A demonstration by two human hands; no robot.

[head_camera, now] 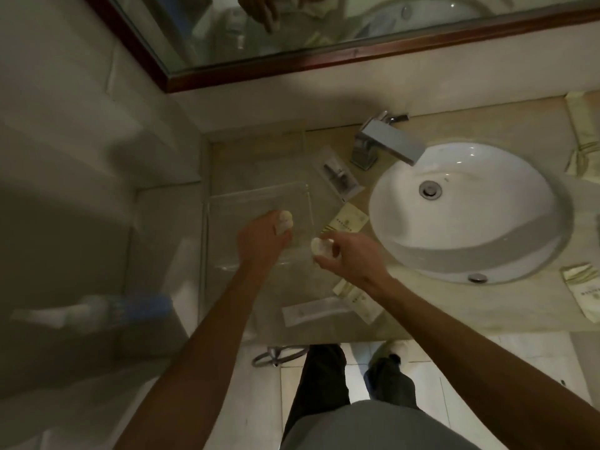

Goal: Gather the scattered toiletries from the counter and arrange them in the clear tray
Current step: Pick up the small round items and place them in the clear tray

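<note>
- While both arms reach over the beige stone tabletop (324, 329), the left hand (259, 241) has its grip closed around a small white round soap (285, 219), above the clear plastic tray (233, 203).
- Right hand (350, 254) pinches another small white round soap (322, 247) at the tray's right edge, left of the white oval sink (487, 228).
- Cream paper sachets (349, 219) lie nearby.

You look down on a white oval sink (506, 241) with a square chrome faucet (386, 141) behind its rim. Above runs a dark wood-framed mirror (324, 64). Below the counter edge you see pale floor tiles (454, 368).
</note>
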